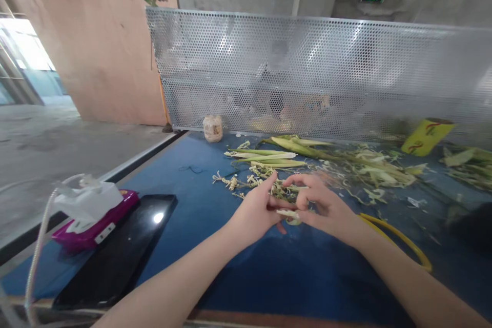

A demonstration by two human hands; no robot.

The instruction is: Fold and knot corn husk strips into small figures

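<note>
Close together over the blue tabletop (200, 184), both hands work at a small pale strip of corn husk (288, 213). My left hand (253, 212) has its fingers closed at the strip's left end, thumb raised. My right hand (326, 205) pinches the other end between thumb and fingers. Just behind them lie small pale knotted husk pieces (232, 183) on thin stems, partly hidden by the hands. Farther back are long green and cream husk leaves (269, 156) laid side by side.
A perforated metal panel (307, 72) borders the back. Loose husk scraps (380, 166), a yellow roll (426, 137) and a yellow loop (407, 241) lie right. A jar-like container (212, 128) stands behind. Left are a black phone or tablet (115, 256) and a purple power strip (96, 236).
</note>
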